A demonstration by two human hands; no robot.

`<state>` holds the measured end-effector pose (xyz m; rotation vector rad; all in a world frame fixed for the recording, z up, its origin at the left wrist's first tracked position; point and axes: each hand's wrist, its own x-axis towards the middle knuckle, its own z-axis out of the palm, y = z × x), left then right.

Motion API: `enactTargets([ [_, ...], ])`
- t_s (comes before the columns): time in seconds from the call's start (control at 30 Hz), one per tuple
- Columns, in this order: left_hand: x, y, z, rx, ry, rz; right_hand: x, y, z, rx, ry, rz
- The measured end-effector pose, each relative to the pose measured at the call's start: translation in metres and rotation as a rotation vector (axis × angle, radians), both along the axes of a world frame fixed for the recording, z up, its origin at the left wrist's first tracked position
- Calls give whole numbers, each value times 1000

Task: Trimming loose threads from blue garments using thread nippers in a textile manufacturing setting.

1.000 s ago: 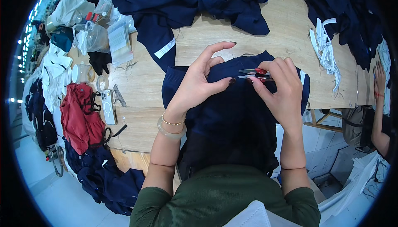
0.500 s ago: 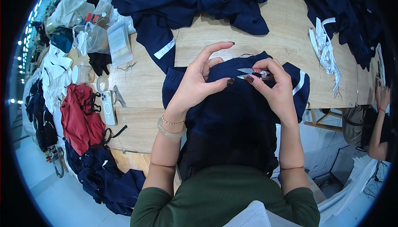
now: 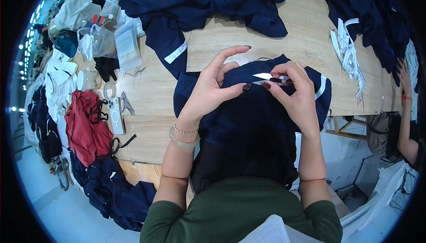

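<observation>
A navy garment (image 3: pixel 239 110) with a white stripe at its right end lies across the near table edge and my lap. My left hand (image 3: pixel 215 83) grips its upper edge, the thumb on top of the cloth and some fingers curled behind it. Its index finger reaches out past the cloth. Between the thumb and fingers of my right hand (image 3: pixel 295 90) is a pair of thread snips (image 3: pixel 262 77), silver-bladed with some red on the handle. Their blades point left, a little apart, just above the fabric near my left thumb. My right palm hides part of the handle.
More navy garments (image 3: pixel 177 3) lie at the far side of the wooden table (image 3: pixel 230 43). White strips (image 3: pixel 348 61) lie to the right. On the left are a phone (image 3: pixel 116 115), a red garment (image 3: pixel 86 125), tape rolls and plastic bags. Another person's hand (image 3: pixel 404 79) is far right.
My hands and the garment stay almost in place. The snips tilt slightly and one blade now catches the light. At far right the other person's hand has moved farther up the table.
</observation>
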<state>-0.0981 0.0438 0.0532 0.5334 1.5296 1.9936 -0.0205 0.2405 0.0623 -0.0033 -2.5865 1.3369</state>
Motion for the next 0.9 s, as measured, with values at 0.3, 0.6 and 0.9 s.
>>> enactTargets([
  [0.3, 1, 1, -1, 28, -24, 17, 0, -3, -15, -344, -115, -27],
  [0.6, 3, 2, -6, 165, -199, 45, -2, -19, -37, -1107, -336, 38],
  [0.9, 4, 3, -9, 184, -180, 69, -3, -17, -40, -945, -221, 42],
])
